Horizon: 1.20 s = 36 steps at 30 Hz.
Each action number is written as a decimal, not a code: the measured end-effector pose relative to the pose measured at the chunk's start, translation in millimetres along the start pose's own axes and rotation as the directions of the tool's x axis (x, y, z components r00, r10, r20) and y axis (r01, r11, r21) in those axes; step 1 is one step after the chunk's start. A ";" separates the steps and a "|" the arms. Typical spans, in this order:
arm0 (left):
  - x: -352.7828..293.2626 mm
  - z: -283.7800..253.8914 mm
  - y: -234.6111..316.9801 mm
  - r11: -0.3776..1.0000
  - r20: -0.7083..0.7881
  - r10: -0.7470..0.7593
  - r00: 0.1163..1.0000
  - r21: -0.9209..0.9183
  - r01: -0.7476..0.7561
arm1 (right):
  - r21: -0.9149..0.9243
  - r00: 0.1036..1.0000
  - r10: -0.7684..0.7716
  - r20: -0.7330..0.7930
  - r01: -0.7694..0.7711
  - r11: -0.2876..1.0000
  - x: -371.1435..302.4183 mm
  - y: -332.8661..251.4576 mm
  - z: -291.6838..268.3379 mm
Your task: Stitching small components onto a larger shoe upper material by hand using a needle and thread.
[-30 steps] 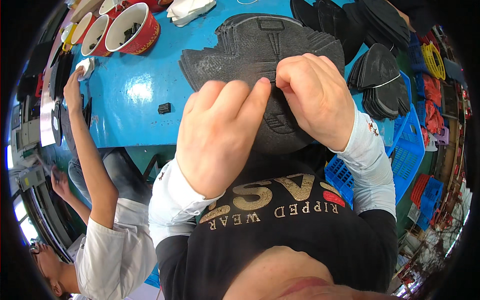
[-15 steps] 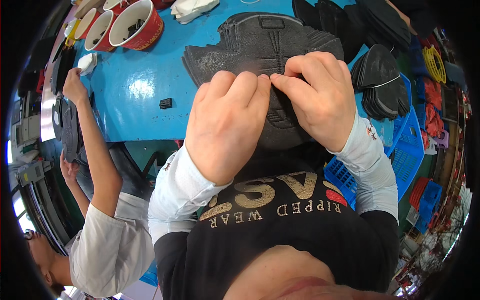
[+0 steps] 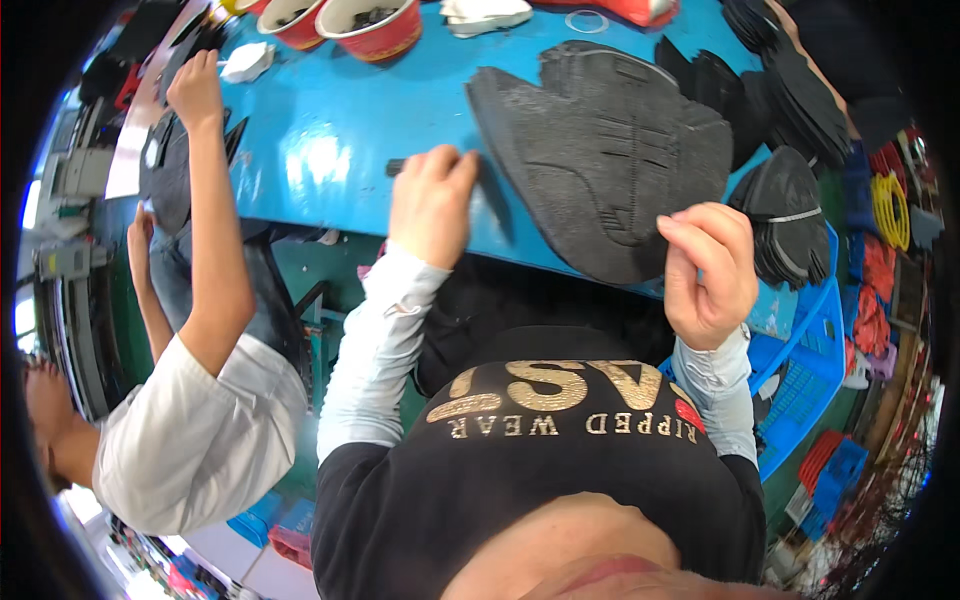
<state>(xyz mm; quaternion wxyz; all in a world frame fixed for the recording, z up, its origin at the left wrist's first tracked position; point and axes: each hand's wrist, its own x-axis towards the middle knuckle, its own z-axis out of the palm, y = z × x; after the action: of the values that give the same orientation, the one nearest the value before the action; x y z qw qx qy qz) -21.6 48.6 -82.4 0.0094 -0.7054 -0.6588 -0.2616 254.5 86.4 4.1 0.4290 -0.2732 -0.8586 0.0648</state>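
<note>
A stack of flat black pieces (image 3: 590,150), shaped like shoe uppers with pressed lines and slots, lies on the blue table in front of me. My left hand (image 3: 433,205) is over the table to the left of the stack, its fingers bent downward and slightly apart. Beside those fingers a small black block (image 3: 396,167) shows, partly covered by the hand. At the stack's near right edge, my right hand (image 3: 710,275) has its thumb and forefinger pinched together; anything between them is too small to make out.
Red-and-white tubs (image 3: 370,30) holding small black pieces stand at the far left, near a white cloth (image 3: 487,15). A banded black bundle (image 3: 785,215) sits at right, above a blue crate (image 3: 805,370). A co-worker's arm (image 3: 215,200) reaches over the table's left end.
My hands have parted from their shared spot on the black stack. The left has moved left to the small block, the right toward the near right edge. The view has shifted.
</note>
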 end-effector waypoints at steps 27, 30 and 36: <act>1.4 -51.4 82.0 -0.200 0.042 0.021 0.999 -0.979 0.045 | 0.589 0.970 0.207 0.130 -0.243 0.771 25.4 -28.9 12.3; 3.0 -49.3 87.6 -0.051 0.034 0.035 0.999 -0.998 0.036 | 0.574 0.967 0.224 0.123 -0.253 0.779 16.5 -26.2 10.7; 10.6 -43.2 99.9 0.386 -0.195 0.123 0.973 -0.894 -0.228 | 0.841 0.815 0.428 0.391 -0.506 0.194 0.4 -30.6 5.3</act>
<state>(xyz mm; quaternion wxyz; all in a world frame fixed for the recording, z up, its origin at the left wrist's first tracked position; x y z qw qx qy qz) 56.2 29.8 -8.0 -0.3165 -0.6481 -0.3303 -0.6089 237.5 61.5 11.7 0.4343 -0.2290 -0.5589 0.6683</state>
